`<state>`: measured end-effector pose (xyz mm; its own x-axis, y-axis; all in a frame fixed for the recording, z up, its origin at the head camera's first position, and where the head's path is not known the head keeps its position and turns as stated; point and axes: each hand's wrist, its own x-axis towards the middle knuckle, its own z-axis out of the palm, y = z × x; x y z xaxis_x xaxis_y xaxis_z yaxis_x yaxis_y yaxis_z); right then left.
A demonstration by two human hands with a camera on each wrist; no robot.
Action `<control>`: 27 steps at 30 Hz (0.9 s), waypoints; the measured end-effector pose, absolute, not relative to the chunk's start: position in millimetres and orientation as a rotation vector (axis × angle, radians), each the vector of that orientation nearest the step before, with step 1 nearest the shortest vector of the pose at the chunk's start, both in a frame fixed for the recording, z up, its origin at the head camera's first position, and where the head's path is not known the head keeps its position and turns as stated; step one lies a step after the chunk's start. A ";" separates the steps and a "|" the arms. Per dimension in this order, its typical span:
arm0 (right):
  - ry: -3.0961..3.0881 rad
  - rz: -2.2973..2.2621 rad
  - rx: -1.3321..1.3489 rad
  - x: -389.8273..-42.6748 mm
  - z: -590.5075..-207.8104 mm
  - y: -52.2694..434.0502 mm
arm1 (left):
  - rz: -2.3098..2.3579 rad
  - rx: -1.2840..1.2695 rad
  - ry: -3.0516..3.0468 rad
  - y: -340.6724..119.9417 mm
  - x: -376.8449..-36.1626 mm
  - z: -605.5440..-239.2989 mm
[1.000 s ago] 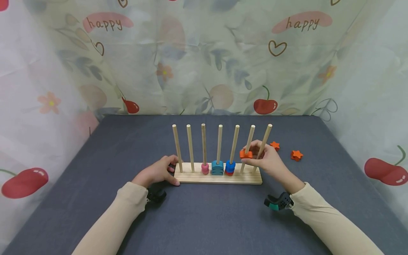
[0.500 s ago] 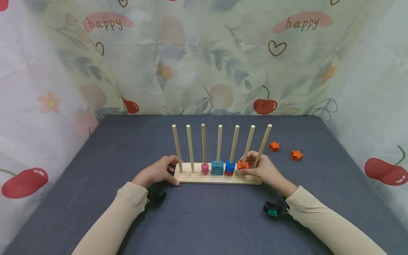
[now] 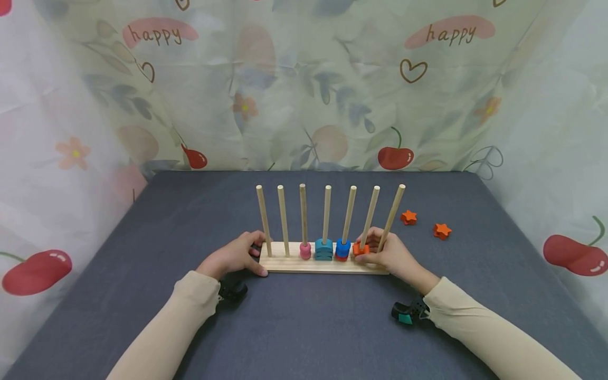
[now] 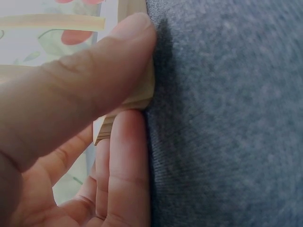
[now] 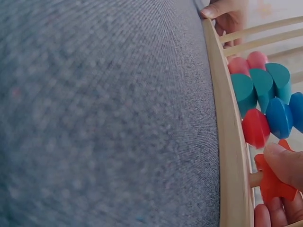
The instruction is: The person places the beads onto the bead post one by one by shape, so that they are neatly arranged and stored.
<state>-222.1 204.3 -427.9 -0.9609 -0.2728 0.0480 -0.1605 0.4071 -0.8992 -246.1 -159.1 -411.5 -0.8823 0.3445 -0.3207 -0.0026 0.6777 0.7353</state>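
A wooden peg board [image 3: 323, 267] with several upright pegs stands on the dark cloth. My left hand [image 3: 236, 256] grips its left end, the thumb [image 4: 135, 35] on the front edge and fingertips against the end face. With thumb and fingers my right hand [image 3: 393, 257] pinches an orange star bead [image 3: 359, 249] threaded low on the second peg from the right. A short bare piece of peg [image 5: 255, 179] shows between star and base in the right wrist view. Left of it are pegs with blue beads [image 5: 279, 118] over a red bead [image 5: 256, 128], teal half-round beads [image 3: 324, 250] and pink beads [image 3: 305, 251].
Two loose orange stars, a far star [image 3: 408, 217] and a nearer star [image 3: 442, 231], lie right of the board. The two leftmost pegs and the rightmost peg [image 3: 392, 216] show no beads. A patterned curtain [image 3: 304, 89] hangs behind the table.
My right hand has lowered the orange star down the peg from above the base to close over it, shifting slightly left. The left hand stays on the board's end.
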 end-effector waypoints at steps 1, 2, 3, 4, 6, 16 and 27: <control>2.545 -1.607 -0.393 -222.3 -428.3 204.3 | 1.075 0.265 2.452 -159.2 -246.2 -411.6; 2.547 -1.605 -0.391 -222.5 -428.8 204.2 | 1.075 0.264 2.451 -159.2 -246.2 -411.7; 2.549 -1.603 -0.390 -222.7 -429.1 204.2 | 1.076 0.263 2.451 -159.1 -246.2 -411.7; 2.552 -1.599 -0.388 -222.8 -429.5 204.2 | 1.076 0.261 2.452 -159.2 -246.2 -411.6; 2.558 -1.593 -0.383 -223.0 -430.2 204.0 | 1.078 0.261 2.451 -159.2 -246.1 -411.4; 2.557 -1.603 -0.374 -221.5 -428.6 202.3 | 1.073 0.267 2.454 -158.6 -245.5 -410.1; 2.575 -1.558 -0.348 -221.2 -427.1 202.1 | 1.054 0.271 2.463 -159.1 -245.5 -410.7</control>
